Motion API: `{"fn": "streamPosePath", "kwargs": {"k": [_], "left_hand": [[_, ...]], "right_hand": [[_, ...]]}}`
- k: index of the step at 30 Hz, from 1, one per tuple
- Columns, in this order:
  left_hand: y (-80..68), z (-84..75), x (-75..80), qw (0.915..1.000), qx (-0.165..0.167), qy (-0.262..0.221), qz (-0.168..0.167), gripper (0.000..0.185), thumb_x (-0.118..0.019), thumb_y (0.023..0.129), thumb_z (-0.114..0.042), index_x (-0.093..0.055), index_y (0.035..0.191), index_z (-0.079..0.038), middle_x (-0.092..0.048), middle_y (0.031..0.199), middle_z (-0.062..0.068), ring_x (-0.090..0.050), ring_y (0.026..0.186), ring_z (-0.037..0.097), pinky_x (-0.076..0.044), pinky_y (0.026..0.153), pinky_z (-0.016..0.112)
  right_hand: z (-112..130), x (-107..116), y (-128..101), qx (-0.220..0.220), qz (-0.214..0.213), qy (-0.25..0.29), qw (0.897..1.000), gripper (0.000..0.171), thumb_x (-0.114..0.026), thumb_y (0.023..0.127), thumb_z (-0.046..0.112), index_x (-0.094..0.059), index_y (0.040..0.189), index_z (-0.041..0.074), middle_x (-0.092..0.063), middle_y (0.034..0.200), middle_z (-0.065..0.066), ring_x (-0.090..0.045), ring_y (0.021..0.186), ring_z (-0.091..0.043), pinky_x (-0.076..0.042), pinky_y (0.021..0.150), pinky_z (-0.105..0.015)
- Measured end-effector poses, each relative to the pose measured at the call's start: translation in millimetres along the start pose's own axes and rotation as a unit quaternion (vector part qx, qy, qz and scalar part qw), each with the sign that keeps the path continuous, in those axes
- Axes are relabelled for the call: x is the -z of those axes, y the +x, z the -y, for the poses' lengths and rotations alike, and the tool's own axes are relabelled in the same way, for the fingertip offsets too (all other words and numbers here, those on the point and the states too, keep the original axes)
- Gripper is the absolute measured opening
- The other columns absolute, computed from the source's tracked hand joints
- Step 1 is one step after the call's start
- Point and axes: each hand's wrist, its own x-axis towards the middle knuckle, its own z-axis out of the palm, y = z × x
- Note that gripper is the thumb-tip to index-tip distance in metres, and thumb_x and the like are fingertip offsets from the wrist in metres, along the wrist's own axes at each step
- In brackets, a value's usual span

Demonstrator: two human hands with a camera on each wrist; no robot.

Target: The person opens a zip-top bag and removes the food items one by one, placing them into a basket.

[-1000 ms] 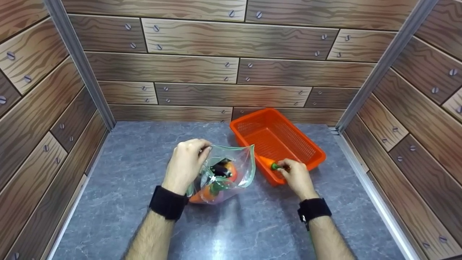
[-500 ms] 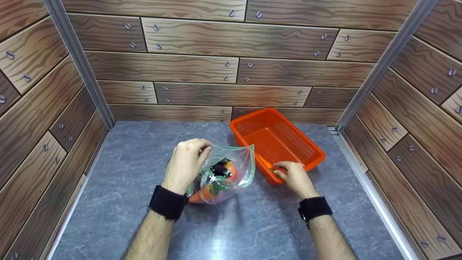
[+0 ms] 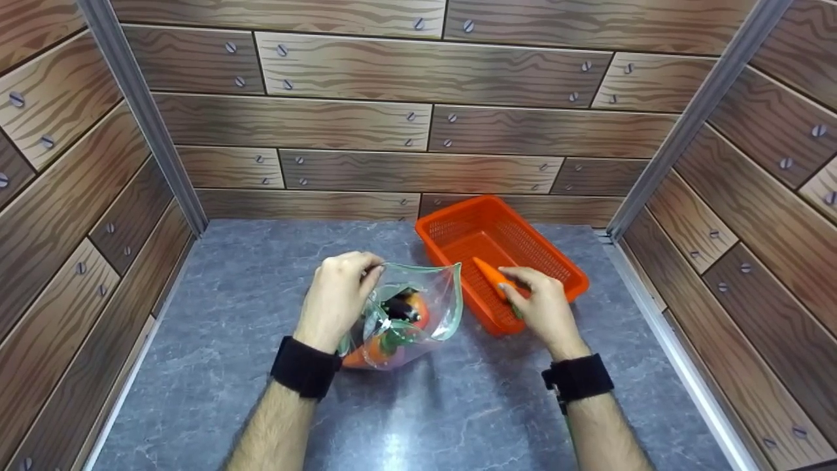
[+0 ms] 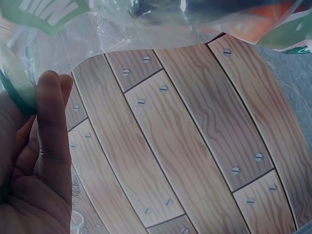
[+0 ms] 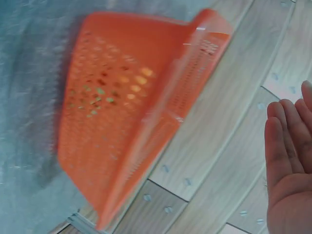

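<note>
Orange mesh plastic forms the rectangular basket (image 3: 523, 243), above whose near end the right hand (image 3: 544, 306) grips a smooth tapered carrot (image 3: 492, 275), best carried tip-first to the crinkly clear bag (image 3: 418, 307) whose rim the left hand (image 3: 337, 297) pinches open.

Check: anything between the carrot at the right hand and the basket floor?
Nothing visible. The carrot is already inside the rim of the orange basket, right hand at its stem end. No other item shows in the basket. The bag sits left, outside it.
</note>
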Motion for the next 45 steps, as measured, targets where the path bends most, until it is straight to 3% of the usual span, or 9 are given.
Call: {"fn": "streamPosePath", "kwargs": {"k": [7,13,16,21,27,29,34,40,45], "left_hand": [[-0.5,1.7,-1.4,1.0,-0.005,-0.001,-0.002,0.008,-0.084,0.108,-0.007,-0.089,0.112,-0.003,-0.09,0.106,0.013,-0.088,0.097,0.029,-0.074,0.087,0.043],[-1.2,1.9,-1.5,1.0,-0.004,-0.004,0.0,0.008,-0.083,0.109,-0.008,-0.089,0.112,-0.004,-0.09,0.106,0.012,-0.088,0.096,0.027,-0.074,0.085,0.042],[-1.2,1.0,-1.0,1.0,-0.002,-0.006,0.0,0.008,-0.083,0.11,-0.009,-0.089,0.112,-0.005,-0.09,0.106,0.012,-0.088,0.096,0.028,-0.074,0.085,0.042],[-0.8,0.3,-0.7,1.0,0.002,-0.005,0.001,0.009,-0.083,0.11,-0.009,-0.09,0.113,-0.005,-0.09,0.107,0.012,-0.088,0.097,0.028,-0.074,0.086,0.043],[-1.5,1.1,-1.7,1.0,0.002,-0.004,0.0,0.009,-0.083,0.11,-0.009,-0.09,0.114,-0.005,-0.09,0.108,0.013,-0.088,0.097,0.028,-0.074,0.086,0.043],[-1.7,1.1,-1.8,1.0,0.002,-0.006,0.0,0.009,-0.083,0.11,-0.009,-0.09,0.114,-0.004,-0.091,0.108,0.013,-0.088,0.097,0.029,-0.074,0.086,0.043],[-2.1,0.0,-2.1,1.0,0.0,-0.006,0.0,0.008,-0.083,0.109,-0.009,-0.09,0.113,-0.005,-0.09,0.107,0.012,-0.088,0.096,0.029,-0.074,0.085,0.043],[-2.6,0.9,-3.6,0.9999,-0.008,-0.002,-0.005,0.007,-0.083,0.109,-0.008,-0.089,0.111,-0.005,-0.09,0.106,0.012,-0.088,0.096,0.028,-0.074,0.085,0.043],[-3.4,0.9,-4.0,0.9998,-0.015,0.001,-0.01,0.007,-0.083,0.109,-0.006,-0.089,0.11,-0.004,-0.09,0.105,0.012,-0.088,0.095,0.027,-0.073,0.084,0.043]], "right_hand": [[26.1,8.8,-1.0,0.04,-0.039,0.006,0.998,0.035,-0.091,0.102,0.003,-0.086,0.137,0.005,-0.088,0.134,-0.018,-0.085,0.126,-0.038,-0.069,0.108,-0.053],[44.6,8.8,-4.4,0.08,-0.053,0.019,0.995,0.035,-0.093,0.101,0.006,-0.087,0.136,0.007,-0.089,0.132,-0.013,-0.086,0.119,-0.032,-0.062,0.098,-0.011],[53.0,6.8,-6.4,0.112,-0.057,0.031,0.992,0.036,-0.093,0.101,0.005,-0.087,0.136,0.007,-0.089,0.132,-0.011,-0.087,0.118,-0.031,-0.059,0.099,-0.005],[68.3,3.1,-10.3,0.157,-0.062,0.038,0.985,0.036,-0.093,0.1,0.001,-0.087,0.135,0.007,-0.089,0.133,-0.011,-0.086,0.123,-0.032,-0.061,0.11,-0.013],[84.0,-3.0,-14.5,0.198,-0.056,0.027,0.978,0.036,-0.093,0.099,0.001,-0.087,0.133,0.009,-0.09,0.13,-0.007,-0.084,0.131,-0.032,-0.068,0.114,-0.047],[87.7,-5.6,-15.1,0.208,-0.047,0.029,0.977,0.035,-0.093,0.099,0.001,-0.087,0.133,0.008,-0.09,0.129,-0.007,-0.084,0.13,-0.032,-0.067,0.116,-0.052],[94.4,-12.2,-17.0,0.221,-0.016,0.027,0.975,0.034,-0.092,0.101,0.002,-0.086,0.134,0.008,-0.089,0.131,-0.007,-0.085,0.125,-0.027,-0.064,0.121,-0.054],[101.7,-21.0,-20.9,0.219,0.018,0.025,0.975,0.033,-0.091,0.103,0.005,-0.085,0.135,0.009,-0.089,0.129,-0.007,-0.085,0.12,-0.025,-0.073,0.102,-0.045],[104.8,-29.6,-22.8,0.213,0.05,0.027,0.975,0.03,-0.089,0.105,0.007,-0.086,0.134,0.008,-0.089,0.13,-0.009,-0.085,0.119,-0.026,-0.073,0.1,-0.043]]}}
